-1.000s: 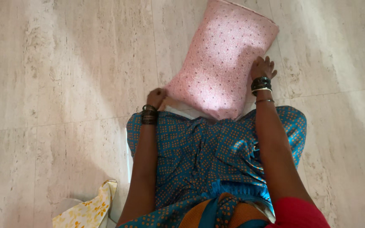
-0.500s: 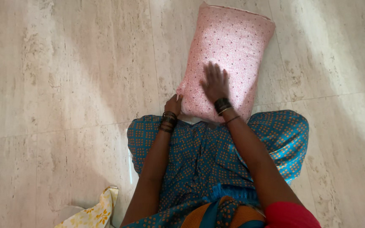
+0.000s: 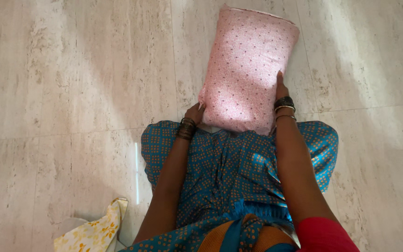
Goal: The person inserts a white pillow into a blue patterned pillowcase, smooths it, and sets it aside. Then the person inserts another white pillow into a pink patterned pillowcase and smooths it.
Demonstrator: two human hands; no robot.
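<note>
Pillow: a pink pillow (image 3: 248, 65) in a small-dotted cover lies on the pale stone floor (image 3: 71, 70), in the upper middle of the frame, tilted a little so its far end leans to the right.
Near end: its lower edge rests just against the person's blue dotted skirt (image 3: 229, 172) at the knees.
Left hand: the left hand (image 3: 194, 113) sits at the pillow's lower left corner, fingers curled and pressed together on the cover there; whether it pinches only the cloth or the filling too, I cannot tell.
Right hand: the right hand (image 3: 281, 86) lies flat along the pillow's right side, fingers straight and close together, pushing against the edge rather than closing around it.
Feel: it looks plump and soft, likely light; the cover is loose cloth that should give and wrinkle under the fingers, and does not look slippery or breakable.
Where to hold: the corners and long side edges seem the best places, since the cloth bunches there; the wide top face gives little to grip.
Wrists: dark and metal bangles (image 3: 284, 103) ring both wrists, close to the pillow's lower edge.
Nearby: a yellow flowered cloth (image 3: 94, 231) lies at the lower left of the frame, well apart from the pillow.
</note>
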